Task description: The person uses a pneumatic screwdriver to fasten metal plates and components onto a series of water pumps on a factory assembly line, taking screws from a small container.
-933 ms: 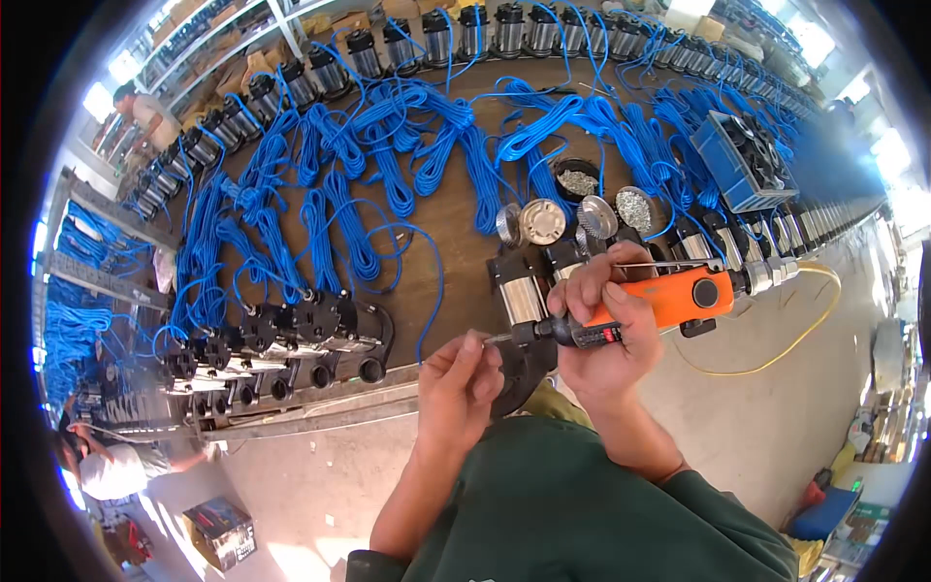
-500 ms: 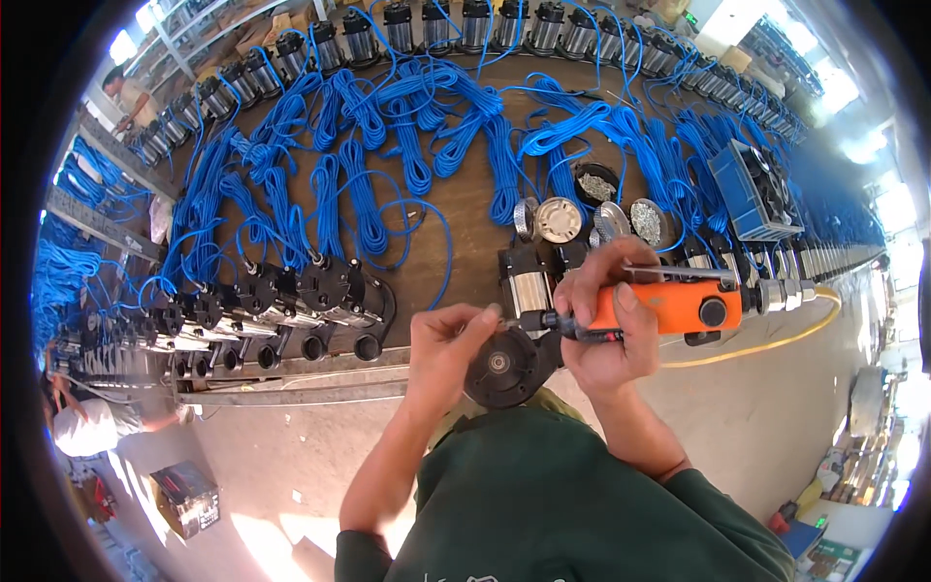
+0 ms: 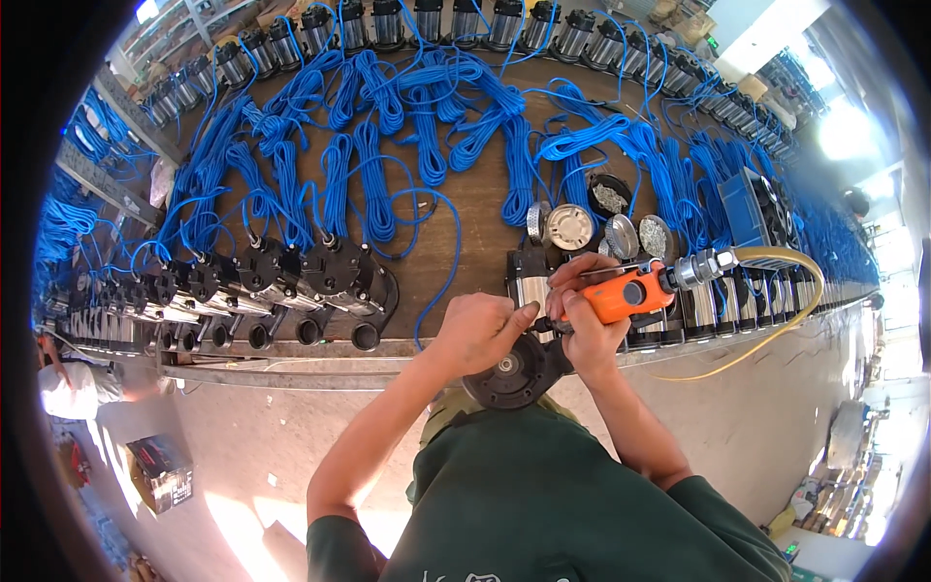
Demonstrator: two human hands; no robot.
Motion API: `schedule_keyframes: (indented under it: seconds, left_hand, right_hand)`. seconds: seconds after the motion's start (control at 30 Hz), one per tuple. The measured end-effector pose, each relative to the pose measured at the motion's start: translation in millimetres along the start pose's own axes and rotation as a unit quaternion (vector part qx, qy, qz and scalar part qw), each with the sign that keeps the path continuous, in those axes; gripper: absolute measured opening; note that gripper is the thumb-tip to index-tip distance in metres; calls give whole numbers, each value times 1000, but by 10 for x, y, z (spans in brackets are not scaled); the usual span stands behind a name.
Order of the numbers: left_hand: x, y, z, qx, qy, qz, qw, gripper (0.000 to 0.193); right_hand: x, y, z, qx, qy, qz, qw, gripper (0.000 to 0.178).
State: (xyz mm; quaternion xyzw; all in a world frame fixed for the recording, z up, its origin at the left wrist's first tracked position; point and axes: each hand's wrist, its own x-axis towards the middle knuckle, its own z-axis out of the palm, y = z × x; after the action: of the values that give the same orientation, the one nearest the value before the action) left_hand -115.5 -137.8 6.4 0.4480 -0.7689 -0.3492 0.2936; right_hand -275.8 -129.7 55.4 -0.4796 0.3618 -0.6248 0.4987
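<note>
A long brown workbench (image 3: 485,257) curves away in front of me, heaped with blue cable coils (image 3: 373,189), a row of silver-and-black pumps (image 3: 505,26) standing along its far edge. Steel shelving (image 3: 109,184) rises at the left, and sunlight streaks the concrete floor (image 3: 698,427) around a cardboard box (image 3: 160,475).

Half a second ago the orange pneumatic driver (image 3: 619,299) lay nearly level; now its hose end tips up and away from the person. The left hand (image 3: 477,332) has closed in over the driver's nose, at the near pump (image 3: 514,376) on the bench's front edge. Its fingers are curled, thumb out toward the nose; I can't tell whether they pinch anything. The right hand (image 3: 590,315) is wrapped around the driver's body.

I count one driver, one yellow hose (image 3: 821,289), one blue crate (image 3: 745,209), one black bowl (image 3: 609,194) of small metal bits, at least four round silver pieces (image 3: 569,226) and six black outlet openings (image 3: 366,337) on the left-hand pumps.
</note>
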Motion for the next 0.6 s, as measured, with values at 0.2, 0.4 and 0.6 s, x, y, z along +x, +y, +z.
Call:
schedule_keyframes:
  seconds: [0.2, 0.4, 0.6]
  left_hand:
    - [-322, 105, -43, -95, 190, -23, 977, 22]
    - [-1008, 138, 197, 1, 197, -86, 977, 116]
    - [-1070, 146, 408, 20, 190, -126, 974, 110]
  right_hand:
    - [12, 30, 66, -19, -30, 14, 999, 23]
    - [-29, 36, 75, -110, -90, 43, 989, 30]
    - [-99, 63, 120, -80, -121, 64, 987, 33]
